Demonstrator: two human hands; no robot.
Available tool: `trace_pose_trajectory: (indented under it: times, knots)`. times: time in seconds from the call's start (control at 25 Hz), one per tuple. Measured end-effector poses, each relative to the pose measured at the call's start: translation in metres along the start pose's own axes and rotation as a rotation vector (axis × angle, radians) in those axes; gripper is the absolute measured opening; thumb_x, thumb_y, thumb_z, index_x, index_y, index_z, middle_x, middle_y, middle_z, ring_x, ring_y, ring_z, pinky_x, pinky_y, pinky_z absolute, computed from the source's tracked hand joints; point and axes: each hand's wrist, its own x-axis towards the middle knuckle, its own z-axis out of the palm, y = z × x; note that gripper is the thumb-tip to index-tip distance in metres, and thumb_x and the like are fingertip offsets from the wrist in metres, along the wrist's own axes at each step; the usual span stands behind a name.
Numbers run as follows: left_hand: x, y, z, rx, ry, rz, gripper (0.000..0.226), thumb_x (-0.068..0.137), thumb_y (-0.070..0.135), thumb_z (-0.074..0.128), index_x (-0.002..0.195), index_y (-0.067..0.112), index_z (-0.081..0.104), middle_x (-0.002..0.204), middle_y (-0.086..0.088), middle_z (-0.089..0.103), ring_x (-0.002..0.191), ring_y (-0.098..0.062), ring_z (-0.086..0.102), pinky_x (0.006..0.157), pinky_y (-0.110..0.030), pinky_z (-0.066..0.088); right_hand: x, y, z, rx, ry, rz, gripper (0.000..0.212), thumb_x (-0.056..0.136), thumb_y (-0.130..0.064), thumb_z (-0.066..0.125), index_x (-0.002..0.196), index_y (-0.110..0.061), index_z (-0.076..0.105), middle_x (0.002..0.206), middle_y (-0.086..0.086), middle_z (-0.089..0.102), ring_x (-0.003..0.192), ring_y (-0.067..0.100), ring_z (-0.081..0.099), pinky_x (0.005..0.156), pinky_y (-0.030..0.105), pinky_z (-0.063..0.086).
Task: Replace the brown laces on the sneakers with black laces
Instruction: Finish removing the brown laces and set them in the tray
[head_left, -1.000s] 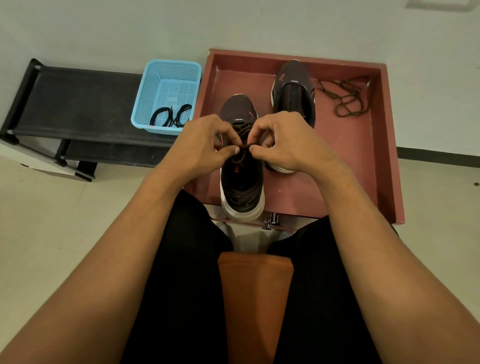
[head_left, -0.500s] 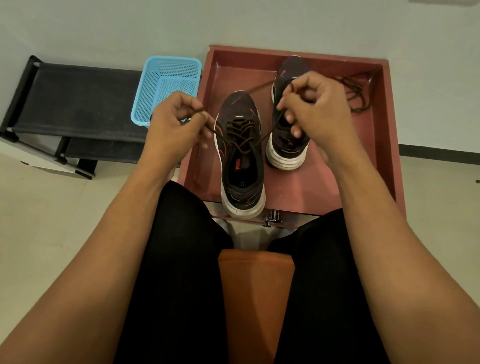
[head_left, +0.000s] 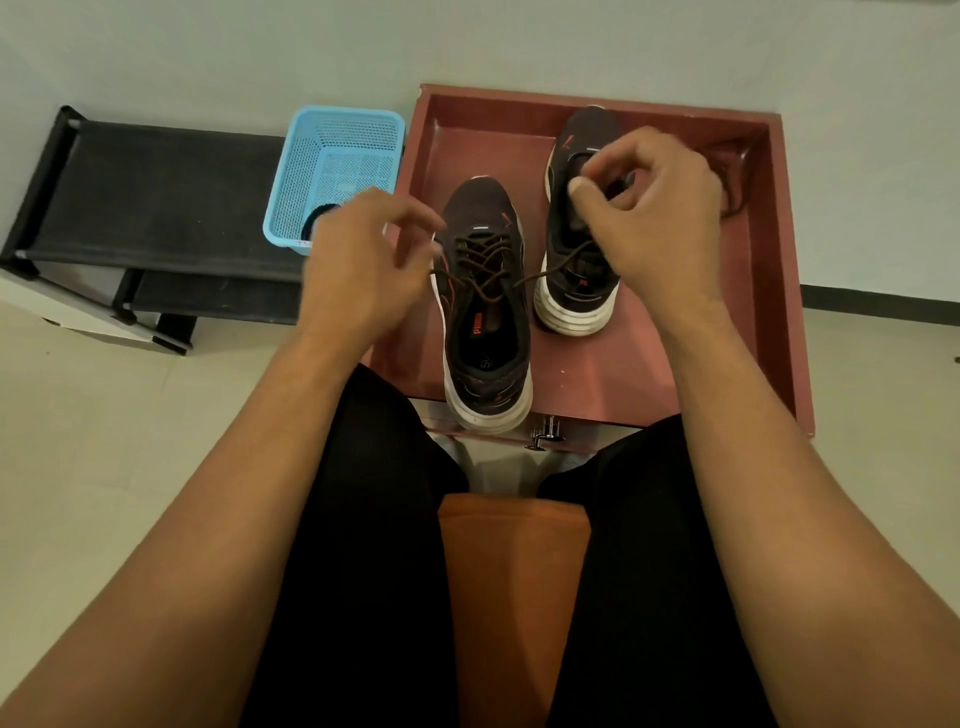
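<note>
The red tray (head_left: 769, 270) holds the near sneaker (head_left: 488, 343) at its front edge and the far sneaker (head_left: 574, 304) just beside it, further back. Compared with half a second ago, the left hand (head_left: 358, 270) has slackened, its fingers spread at one end of the brown lace (head_left: 483, 260) (pinching or not, I cannot tell). The right hand (head_left: 660, 218) stays curled round the other end, and black laces (head_left: 318, 214) lie in the blue basket (head_left: 332, 156).
</note>
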Motion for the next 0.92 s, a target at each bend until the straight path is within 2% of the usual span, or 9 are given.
trace_pose_trajectory:
  times: [0.12,0.2,0.24,0.32,0.44,0.6,0.68,0.8,0.92]
  knots:
    - [-0.006,0.012,0.017,0.048,-0.282,0.142,0.015,0.083,0.036,0.081,0.097,0.033,0.078,0.081,0.014,0.065,0.07,-0.001,0.058,0.075,-0.035,0.056,-0.011,-0.009,-0.001,-0.11,-0.37,-0.018,0.018,0.086,-0.041,0.08,0.079,-0.024,0.078,0.068,-0.012,0.073,0.06,-0.001,0.066,0.063,0.02,0.051]
    - [-0.006,0.014,0.024,0.153,-0.321,0.156,0.02,0.08,0.044,0.082,0.098,0.038,0.077,0.08,0.014,0.06,0.076,-0.011,0.06,0.074,-0.042,0.057,-0.018,-0.009,0.003,-0.253,-0.595,0.019,0.021,0.086,-0.044,0.082,0.076,-0.026,0.078,0.061,-0.009,0.071,0.056,-0.001,0.066,0.055,0.012,0.048]
    - [-0.006,0.016,0.025,0.196,-0.315,0.161,0.021,0.08,0.046,0.082,0.099,0.039,0.076,0.08,0.014,0.058,0.079,-0.015,0.06,0.074,-0.043,0.057,-0.021,-0.009,0.006,-0.295,-0.64,0.054,0.022,0.086,-0.045,0.083,0.075,-0.027,0.078,0.059,-0.007,0.071,0.053,0.001,0.067,0.053,0.012,0.049]
    - [-0.005,0.022,0.028,0.294,-0.29,0.176,0.023,0.082,0.048,0.08,0.103,0.039,0.077,0.085,0.012,0.059,0.086,-0.02,0.061,0.073,-0.04,0.054,-0.026,-0.009,0.015,-0.317,-0.643,0.117,0.024,0.084,-0.047,0.085,0.077,-0.025,0.078,0.057,-0.002,0.071,0.049,0.005,0.068,0.053,0.018,0.054]
    - [-0.004,0.026,0.031,0.349,-0.255,0.175,0.018,0.086,0.047,0.077,0.102,0.04,0.078,0.091,0.009,0.066,0.093,-0.023,0.065,0.071,-0.036,0.049,-0.028,-0.011,0.022,-0.323,-0.611,0.15,0.021,0.084,-0.045,0.085,0.078,-0.026,0.079,0.053,-0.002,0.069,0.047,0.0,0.066,0.052,0.016,0.046]
    - [-0.002,0.015,0.021,0.05,-0.278,0.032,0.004,0.085,0.036,0.081,0.087,0.035,0.079,0.065,0.012,0.056,0.065,-0.008,0.055,0.067,-0.029,0.049,-0.03,-0.013,0.015,-0.275,-0.627,0.173,0.011,0.089,-0.035,0.082,0.08,-0.027,0.082,0.054,-0.005,0.07,0.052,0.003,0.069,0.05,0.012,0.044]
    - [-0.002,0.008,0.014,-0.076,-0.231,-0.056,0.006,0.086,0.027,0.082,0.083,0.028,0.077,0.061,0.009,0.056,0.058,-0.005,0.051,0.066,-0.021,0.044,-0.03,-0.013,0.014,-0.271,-0.622,0.188,0.011,0.089,-0.032,0.081,0.078,-0.028,0.081,0.053,-0.005,0.069,0.052,0.005,0.07,0.048,0.011,0.045]
    - [-0.003,0.0,0.007,-0.08,-0.148,-0.127,0.004,0.086,0.022,0.08,0.088,0.024,0.078,0.071,0.002,0.061,0.063,-0.003,0.052,0.068,-0.016,0.044,-0.029,-0.012,0.015,-0.266,-0.615,0.187,0.014,0.088,-0.029,0.08,0.074,-0.029,0.08,0.052,-0.008,0.068,0.053,0.003,0.068,0.057,0.017,0.051]
    - [-0.007,0.009,0.008,0.05,-0.18,0.041,0.022,0.082,0.032,0.079,0.104,0.034,0.074,0.095,0.005,0.057,0.079,-0.003,0.054,0.075,-0.027,0.047,-0.028,-0.011,0.015,-0.244,-0.602,0.194,0.015,0.087,-0.029,0.081,0.073,-0.03,0.08,0.051,-0.009,0.068,0.049,-0.005,0.063,0.063,0.022,0.056]
